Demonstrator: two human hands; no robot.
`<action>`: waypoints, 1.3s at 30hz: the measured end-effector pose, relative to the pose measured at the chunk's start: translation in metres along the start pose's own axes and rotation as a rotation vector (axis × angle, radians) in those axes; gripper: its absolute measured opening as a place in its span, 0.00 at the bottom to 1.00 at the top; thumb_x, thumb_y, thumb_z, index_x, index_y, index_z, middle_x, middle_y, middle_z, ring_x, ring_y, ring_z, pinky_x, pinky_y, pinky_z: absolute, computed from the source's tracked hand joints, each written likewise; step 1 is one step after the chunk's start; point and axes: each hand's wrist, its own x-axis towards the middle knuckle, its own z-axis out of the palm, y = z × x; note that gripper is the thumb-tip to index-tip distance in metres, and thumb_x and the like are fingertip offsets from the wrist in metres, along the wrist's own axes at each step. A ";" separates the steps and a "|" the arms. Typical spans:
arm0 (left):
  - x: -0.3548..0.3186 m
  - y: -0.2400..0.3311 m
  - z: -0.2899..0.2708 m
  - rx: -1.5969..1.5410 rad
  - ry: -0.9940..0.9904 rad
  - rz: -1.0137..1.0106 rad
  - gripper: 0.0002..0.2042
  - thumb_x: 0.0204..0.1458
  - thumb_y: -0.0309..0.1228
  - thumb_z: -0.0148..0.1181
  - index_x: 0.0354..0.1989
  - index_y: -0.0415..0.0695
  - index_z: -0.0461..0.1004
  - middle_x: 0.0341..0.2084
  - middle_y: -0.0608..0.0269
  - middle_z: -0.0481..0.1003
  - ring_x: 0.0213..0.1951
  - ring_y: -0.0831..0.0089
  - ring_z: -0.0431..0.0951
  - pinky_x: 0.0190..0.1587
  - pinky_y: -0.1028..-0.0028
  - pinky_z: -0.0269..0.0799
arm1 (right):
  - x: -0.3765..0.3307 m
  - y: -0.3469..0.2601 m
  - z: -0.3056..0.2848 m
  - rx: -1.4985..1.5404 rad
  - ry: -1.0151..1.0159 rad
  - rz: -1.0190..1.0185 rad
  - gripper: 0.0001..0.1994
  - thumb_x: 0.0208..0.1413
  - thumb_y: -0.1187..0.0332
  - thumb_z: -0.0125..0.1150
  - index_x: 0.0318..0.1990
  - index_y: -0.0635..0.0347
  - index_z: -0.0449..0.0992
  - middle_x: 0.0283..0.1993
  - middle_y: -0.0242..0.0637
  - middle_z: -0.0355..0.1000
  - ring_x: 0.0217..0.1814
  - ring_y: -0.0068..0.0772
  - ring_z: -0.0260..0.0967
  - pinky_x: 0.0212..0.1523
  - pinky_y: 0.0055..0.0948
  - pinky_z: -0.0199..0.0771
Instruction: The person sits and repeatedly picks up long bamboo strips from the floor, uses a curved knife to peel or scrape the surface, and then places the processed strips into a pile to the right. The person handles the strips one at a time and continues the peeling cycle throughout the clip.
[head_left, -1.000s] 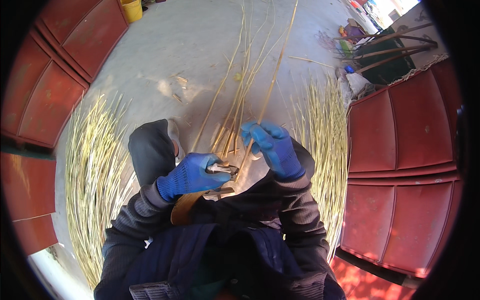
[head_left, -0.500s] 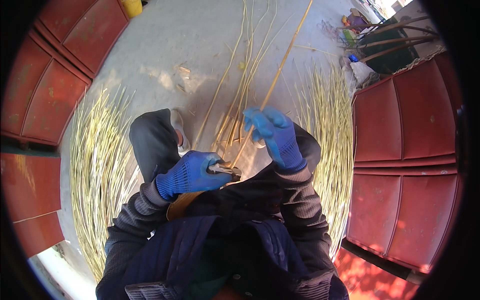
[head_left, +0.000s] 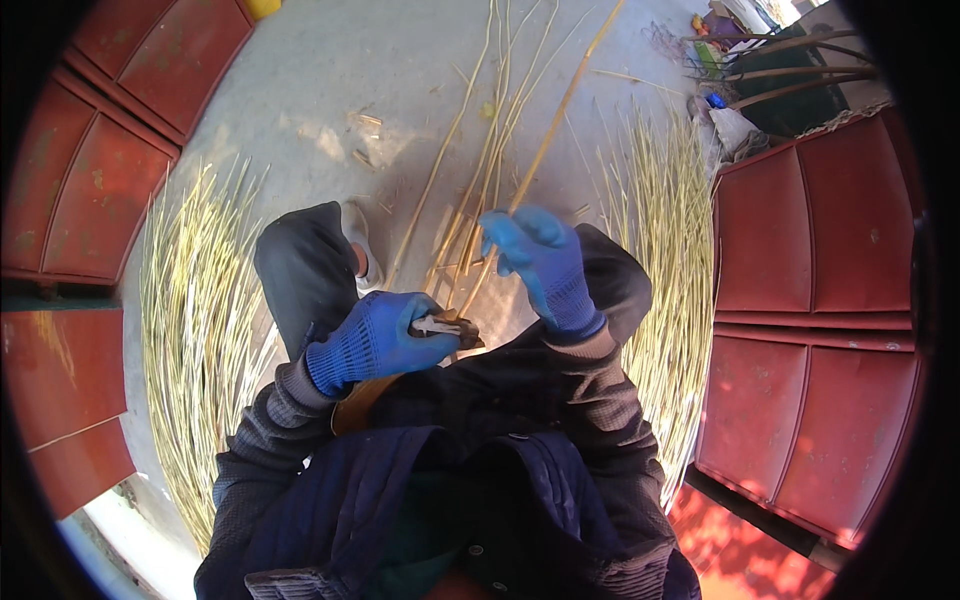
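My left hand (head_left: 378, 338), in a blue knitted glove, is closed round a small metal hand tool (head_left: 440, 325) with a pale grey part and a dark head; its exact kind is unclear. A long tan cane (head_left: 560, 115) slants from the far floor down to this tool. Higher up along it, my right hand (head_left: 540, 255), gloved the same, has its fingers curled at the cane, which passes behind them. Where the cane meets the tool is partly hidden. Several thinner canes (head_left: 497, 130) lie on the floor just left of it, their near ends between my feet.
Bundles of pale thin stalks lie left (head_left: 200, 330) and right (head_left: 672, 300) of my legs. Red panelled furniture (head_left: 815, 250) flanks both sides. Small cane offcuts (head_left: 366, 140) dot the grey floor (head_left: 300, 60). Thick curved poles (head_left: 790, 75) and bags stand at the far right.
My right hand has shifted a little left and its fingers have curled in front of the cane. The cane's upper part leans slightly differently. My left hand stays closed on the tool, tilted slightly.
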 end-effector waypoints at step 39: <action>0.032 -0.004 -0.019 -0.247 0.284 0.024 0.14 0.55 0.34 0.69 0.34 0.32 0.77 0.21 0.63 0.77 0.26 0.81 0.74 0.29 0.75 0.71 | -0.069 0.051 0.054 -0.375 -0.038 -0.009 0.15 0.60 0.64 0.66 0.51 0.62 0.79 0.36 0.46 0.80 0.36 0.42 0.80 0.38 0.36 0.77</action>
